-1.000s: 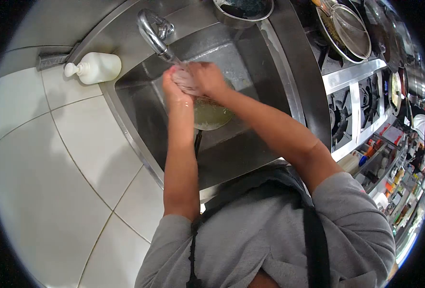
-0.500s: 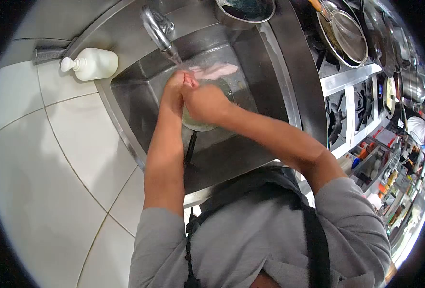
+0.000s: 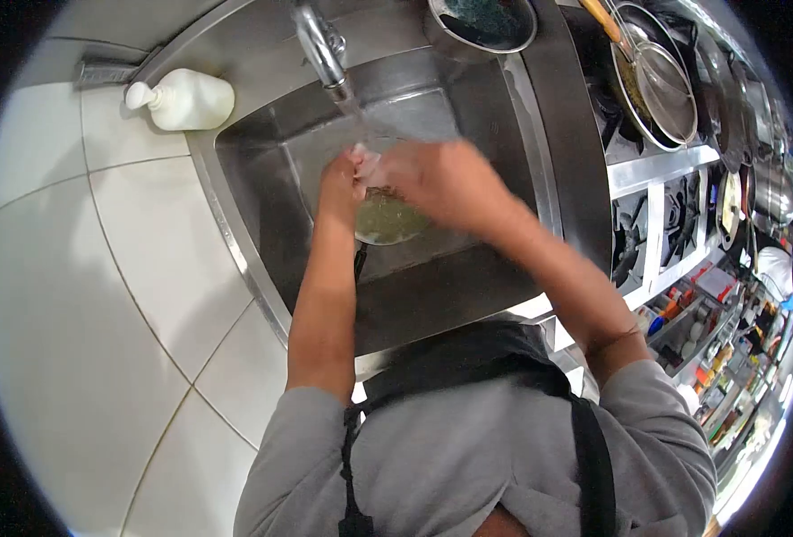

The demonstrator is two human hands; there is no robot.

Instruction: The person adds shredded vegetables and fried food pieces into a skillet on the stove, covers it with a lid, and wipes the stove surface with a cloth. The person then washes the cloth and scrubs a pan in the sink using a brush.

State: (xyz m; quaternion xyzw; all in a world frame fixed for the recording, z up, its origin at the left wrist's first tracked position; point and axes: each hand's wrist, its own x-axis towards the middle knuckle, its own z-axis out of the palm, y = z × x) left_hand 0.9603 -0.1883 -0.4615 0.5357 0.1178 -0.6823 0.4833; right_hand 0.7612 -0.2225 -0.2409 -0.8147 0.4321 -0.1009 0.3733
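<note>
Both my hands are raised over the sink, below the running tap [image 3: 320, 49]. My left hand [image 3: 343, 179] is closed on a pale pink, limp piece [image 3: 369, 167] that looks like raw meat, though its kind is unclear. On its right side, my right hand [image 3: 441, 179] is curled with its fingers at the same piece, somewhat blurred by motion. Beneath them, a round pan [image 3: 392, 222] with cloudy greenish water lies in the sink [image 3: 441, 286]. Its black handle [image 3: 361, 259] points toward me, partly hidden by my left forearm.
A white pump bottle [image 3: 195, 100] stands on the left ledge. Behind the sink sits a metal pot [image 3: 484, 27] with dark contents. To the right is a stove [image 3: 634, 233], with a strainer [image 3: 665, 89] over a pan. White tiles [image 3: 137, 268] cover the left side.
My hands have moved apart from being clasped together under the tap. The pink piece, stretched out behind them before, is now bunched between them. The view has shifted slightly.
</note>
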